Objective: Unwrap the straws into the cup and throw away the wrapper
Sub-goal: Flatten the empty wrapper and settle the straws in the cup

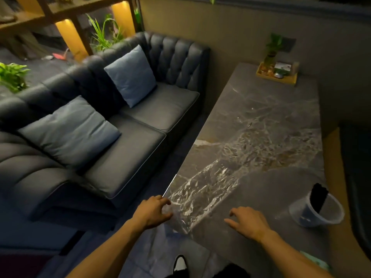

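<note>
Hands hover low at the near end of a dark marble table (pixel 261 125). Left hand (pixel 152 212) sits at the table's near-left corner, fingers curled over a crumpled, clear wrapper (pixel 167 210) that shows faintly against the stone just beyond the fingertips — whether the fingers pinch it or only rest on it, I cannot tell, as the film is blurred and nearly see-through. Right hand (pixel 248 219) lies flat over the tabletop, fingers relaxed and spread, thumb pointing toward the left hand; it holds nothing.

Off to the right of the right hand, near the table's right edge, stands a clear plastic cup (pixel 319 212), and a bundle of black straws (pixel 318 198) leans inside it, tops rising above the rim. Cup and right hand are apart, with bare stone between them.

Well beyond both hands, at the table's far corner, a small wooden tray (pixel 277 76) carries a green plant in a glass and a few small items too blurred to name. To the left of the left hand, past a strip of floor, runs a dark tufted sofa (pixel 128 149) with two pale blue cushions (pixel 70 130) propped on its seats. Behind the sofa, lit wooden shelving (pixel 70 19) and leafy plants show. Below the forearms, a black-and-white shoe (pixel 180 263) shows on the floor — close under the table's near edge.
</note>
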